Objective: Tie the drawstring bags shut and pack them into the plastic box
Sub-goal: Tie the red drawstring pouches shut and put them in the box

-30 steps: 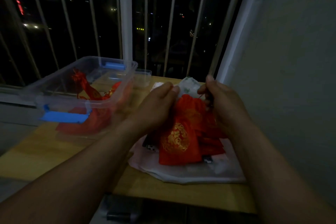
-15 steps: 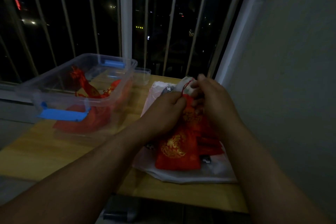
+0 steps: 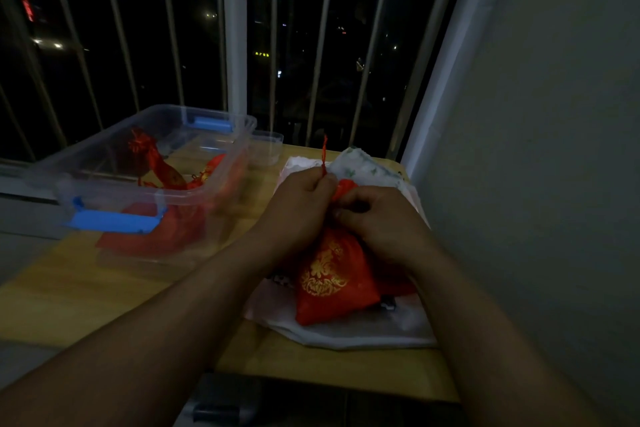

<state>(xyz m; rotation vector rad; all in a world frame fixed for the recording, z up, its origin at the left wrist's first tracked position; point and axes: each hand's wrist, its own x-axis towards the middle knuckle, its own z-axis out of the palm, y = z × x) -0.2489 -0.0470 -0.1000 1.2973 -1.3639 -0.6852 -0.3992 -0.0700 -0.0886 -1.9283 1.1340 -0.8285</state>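
The red drawstring bag (image 3: 334, 276), printed with a gold flower pattern, lies on a pale sheet (image 3: 349, 334) at the right end of the wooden worktop (image 3: 79, 291), its gathered neck pointing away from the person. The left hand (image 3: 299, 206) has its fingers curled tight round the red drawstring (image 3: 324, 152) – a short length of cord stands straight up out of the fist. The right hand (image 3: 379, 220) sits just beside it, touching it, fingers curled in and pinching the bunched neck of the bag. More red fabric (image 3: 398, 284) shows under the right wrist, beside the bag; how many bags it is cannot be told. A white cloth with a small green print (image 3: 369, 166) lies at the far edge of the sheet, behind the hands.

To the left, well apart from the hands, stands the clear plastic box (image 3: 221, 180) with its lid off – a blue latch (image 3: 114, 221) on the near end and another (image 3: 212, 124) on the far end. Inside it lie several red bags (image 3: 157, 165), one with its tufted neck raised. A smaller clear container (image 3: 272, 146) sits just behind the box. Beyond the worktop are window bars (image 3: 235, 45) with night lights outside, and a plain wall (image 3: 554, 114) on the right.
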